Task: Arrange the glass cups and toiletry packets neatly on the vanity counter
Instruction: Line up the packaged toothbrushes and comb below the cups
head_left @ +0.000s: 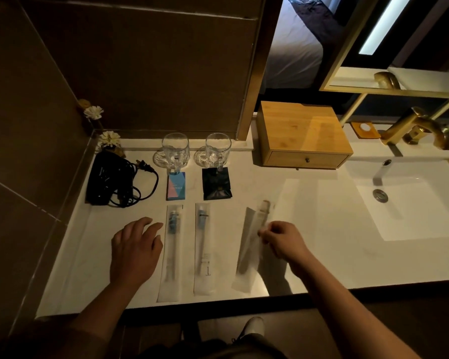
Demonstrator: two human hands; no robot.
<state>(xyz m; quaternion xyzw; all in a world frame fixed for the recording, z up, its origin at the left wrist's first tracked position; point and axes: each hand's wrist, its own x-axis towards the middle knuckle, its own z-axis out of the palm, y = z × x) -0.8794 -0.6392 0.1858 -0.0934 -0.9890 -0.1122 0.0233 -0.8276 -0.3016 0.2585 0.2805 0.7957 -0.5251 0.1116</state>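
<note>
Packet (252,244) pinched by right hand (280,240); left hand (135,250) spread flat beside toothbrush pkts (170,252).

Cups (175,149), packets (170,252) on counter (309,193)

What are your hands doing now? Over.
Left hand open, flat beside the toothbrush packets. Right hand pinching third packet, crooked. Nothing blocking.
</note>
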